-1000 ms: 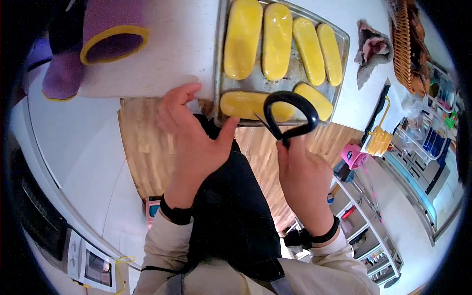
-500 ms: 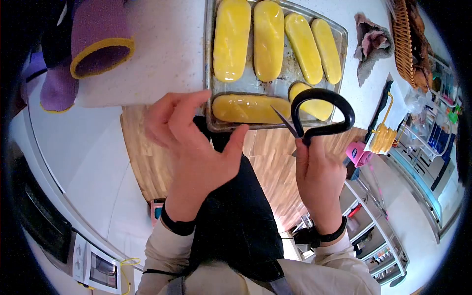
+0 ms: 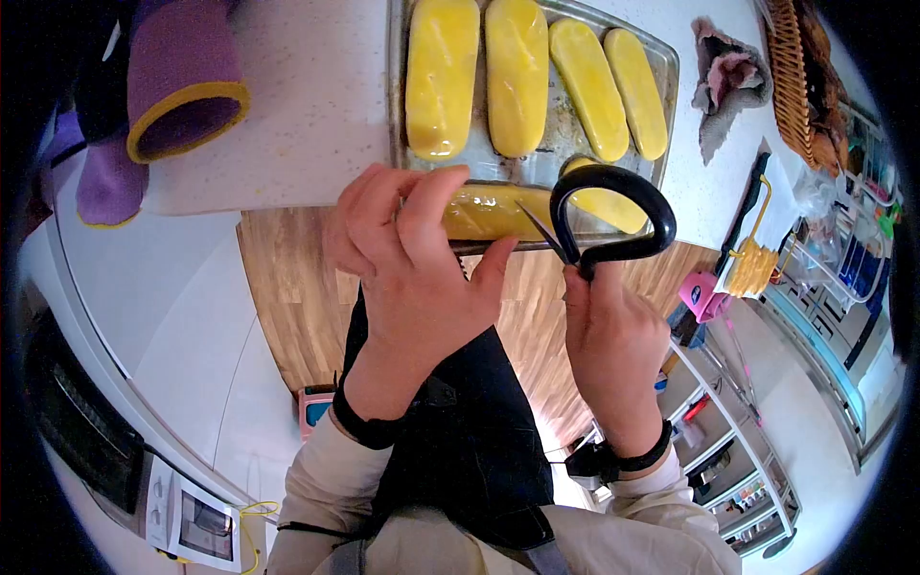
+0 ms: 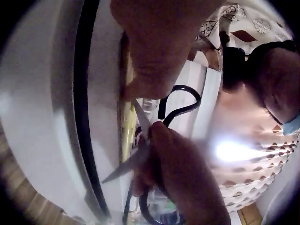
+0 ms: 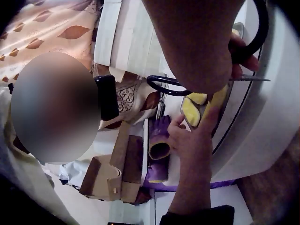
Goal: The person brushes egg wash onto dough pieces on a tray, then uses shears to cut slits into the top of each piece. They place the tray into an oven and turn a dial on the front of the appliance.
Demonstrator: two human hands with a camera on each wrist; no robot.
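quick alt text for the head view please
A right hand holds black-handled scissors over the near edge of a metal tray of six oblong yellow dough pieces, with the left hand over its near left corner. Purple gloves lie at upper left and a crumpled cloth to the tray's right.

We look down from the head on the left hand (image 3: 412, 259) and right hand (image 3: 618, 331), the tray (image 3: 525, 171) at the upper edge. At the left wrist, we look past that hand, looming close, to the scissors (image 4: 124, 169). At the right wrist, we face across to the left hand, with purple gloves (image 5: 162, 126) and a box (image 5: 121, 150) farther off. All three views share the scissors; ours from head and right wrist share the gloves.
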